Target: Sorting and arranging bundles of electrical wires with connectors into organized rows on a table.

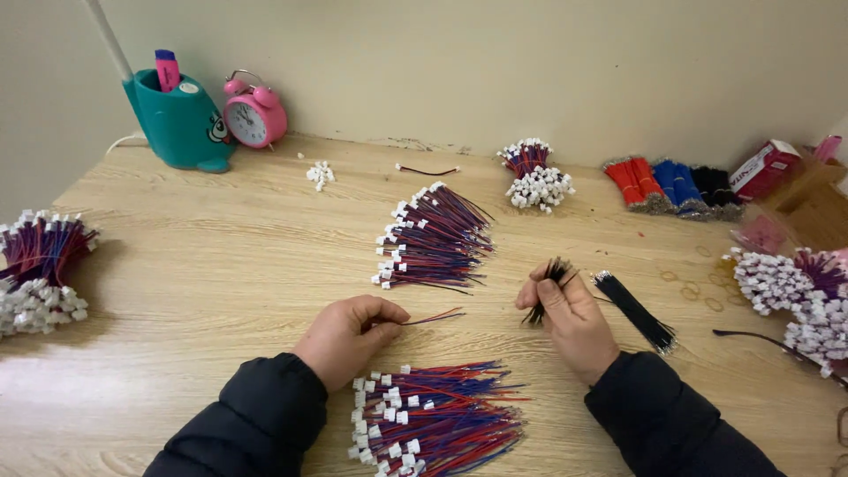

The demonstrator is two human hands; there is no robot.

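My left hand (352, 336) pinches a single red-and-blue wire lead (435, 317) that sticks out to the right over the wooden table (221, 256). My right hand (568, 316) grips a small bunch of short black wires (549, 271), held upright between thumb and fingers. A loose pile of red-and-blue leads with white connectors (437, 420) lies just below my hands. A second pile of the same leads (435, 237) lies beyond them. A bundle of black wires (638, 311) rests right of my right hand.
Tied connector bundles sit at the left edge (37, 269), the back (533, 175) and the right edge (795, 291). Red, blue and black wire bundles (676, 187) lie at the back right by a red box (764, 166). A teal holder (179, 122) and pink alarm clock (254, 115) stand at the back left.
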